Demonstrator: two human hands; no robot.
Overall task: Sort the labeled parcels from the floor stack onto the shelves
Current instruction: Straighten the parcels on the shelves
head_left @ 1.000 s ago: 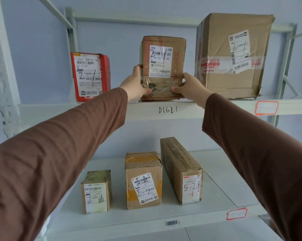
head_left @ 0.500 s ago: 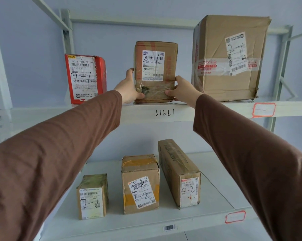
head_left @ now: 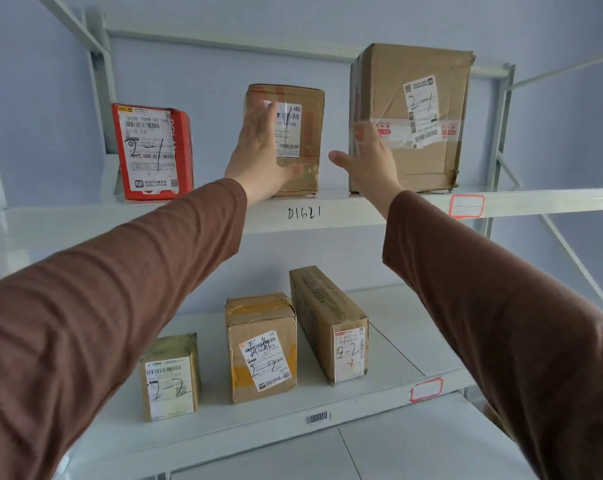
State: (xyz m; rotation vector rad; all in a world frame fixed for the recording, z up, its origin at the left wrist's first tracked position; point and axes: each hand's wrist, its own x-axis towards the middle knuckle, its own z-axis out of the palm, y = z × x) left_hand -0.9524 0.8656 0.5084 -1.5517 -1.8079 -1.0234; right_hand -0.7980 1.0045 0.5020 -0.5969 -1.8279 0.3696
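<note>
while both hands are up at the upper shelf (head_left: 328, 211), neither holds anything. left hand (head_left: 258, 150) is flat, fingers straight, spread over the front of the middle parcel (head_left: 295, 133) and covering part of its label; can't tell if the palm actually touches the cardboard. right hand (head_left: 369, 161) is open too, grip wide, thumb out to the left, hovering in front of the lower left corner of the big box (head_left: 411, 116), blurred.

middle parcel stands upright on the upper shelf, label facing out, between the red box (head_left: 151, 150) on the left and the big box on the right. gaps on both sides, nothing touching. red box and big box are both marked 2-1. shelf edge reads d1621 below the middle parcel, with a red-bordered tag (head_left: 466, 205) further right.

lower shelf (head_left: 379, 400) carries three parcels marked 2-2: a small box (head_left: 170, 379) on the left, a taped box (head_left: 262, 348) in the middle, a long box (head_left: 331, 323) lying end-on at right. barcode sticker (head_left: 316, 418) and another red-bordered tag on its front edge. brown sleeves hide part of the lower shelf's left and right ends.
</note>
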